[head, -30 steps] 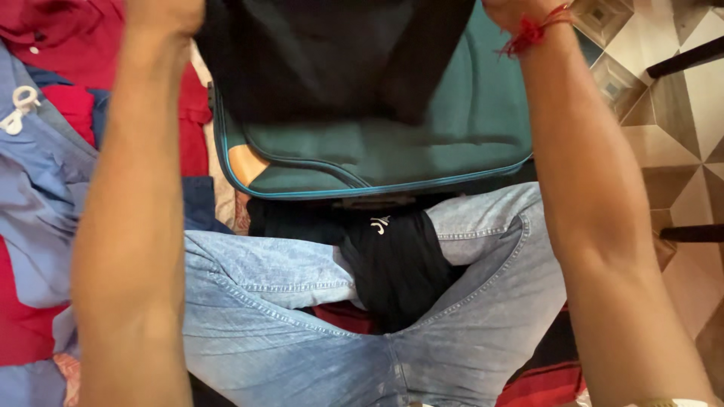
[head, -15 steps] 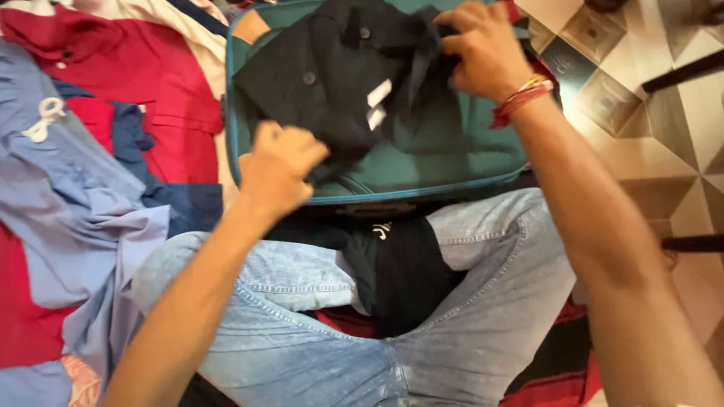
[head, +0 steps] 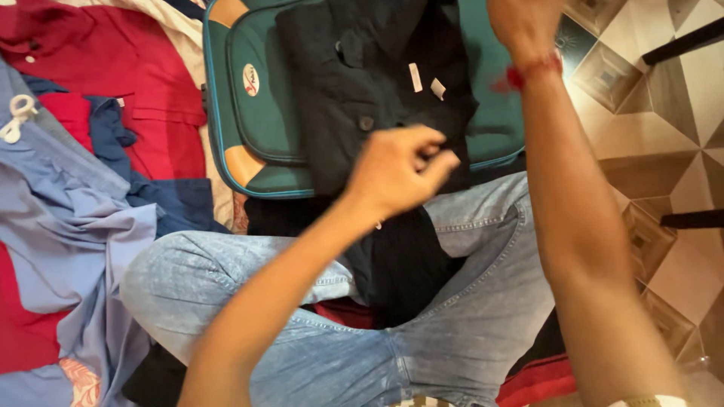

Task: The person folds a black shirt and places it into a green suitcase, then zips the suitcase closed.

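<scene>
Since the earlier frame the black shirt (head: 369, 83) has spread flatter over the green suitcase (head: 256, 120), and the left hand (head: 400, 173) has slid from the shirt's near-left corner to its near hem at centre. Fingers (head: 437, 162) of that hand curl together, seemingly pinching the hem; blur makes the grip hard to confirm. Right hand (head: 524, 26) has lifted to the shirt's far right edge, mostly cut off by the frame top, so I cannot tell whether it is spread or closed. Red thread (head: 532, 71) on that wrist.

Step looks like laying the shirt out flat on the suitcase lid; next move likely needs the hem tugged straight and wrinkles smoothed.

Suitcase sits just past the person's crossed jeans (head: 302, 301). Red shirt (head: 143, 83) and light blue shirt (head: 68, 226) lie heaped on the left. Tiled floor (head: 664, 151) right.
</scene>
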